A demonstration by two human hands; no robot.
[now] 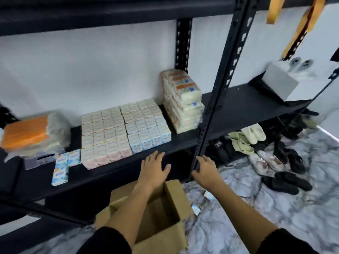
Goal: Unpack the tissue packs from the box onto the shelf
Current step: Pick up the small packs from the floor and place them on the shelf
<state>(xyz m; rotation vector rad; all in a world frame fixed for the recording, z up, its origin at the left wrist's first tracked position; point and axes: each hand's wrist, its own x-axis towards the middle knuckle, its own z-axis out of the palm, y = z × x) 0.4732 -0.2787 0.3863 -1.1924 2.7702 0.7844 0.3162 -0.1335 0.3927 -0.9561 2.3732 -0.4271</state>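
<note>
Packs sit mid-frame on the shelf, butted in a tight grid, likely to save space and keep rows square. Three loose packs lie lower left of the grid, not yet squared in. Box, bottom centre on the floor, flaps open; interior looks empty as far as visible. Left hand above the box near the shelf lip, fingers spread, holding nothing. Right hand beside the post, fingers apart, empty. Judged: unpacking near done.
</note>
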